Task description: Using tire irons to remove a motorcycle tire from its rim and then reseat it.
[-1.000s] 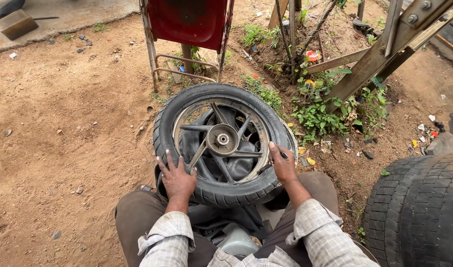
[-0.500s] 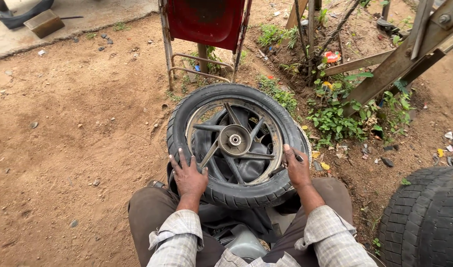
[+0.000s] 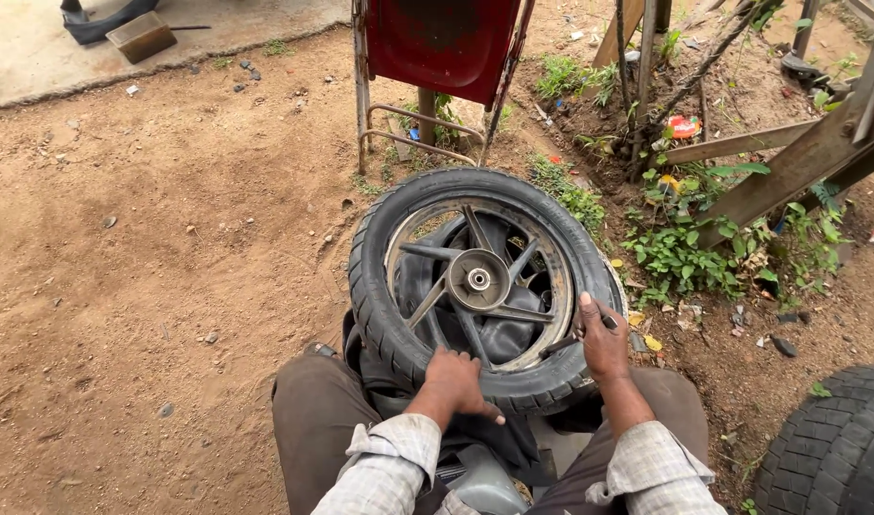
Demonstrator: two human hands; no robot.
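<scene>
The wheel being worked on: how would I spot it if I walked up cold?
Start at the red metal chair on the dirt. Just below it a motorcycle wheel leans on the person's knees, left hand and right hand on its tyre. Unlike the bare tyres at lower right, it has a spoked silver rim.

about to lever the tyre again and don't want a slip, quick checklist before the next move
1. Black rubber motorcycle tyre on its grey spoked alloy wheel rests against the knees: ok.
2. Left hand presses the near sidewall: ok.
3. Right hand grips a thin dark metal lever at the rim: ok.
4. Lever tip hooked under the bead: cannot tell.
5. Black inner tube free of the lever: cannot tell.
6. Red metal stand behind, not touching the tyre: ok.
</scene>
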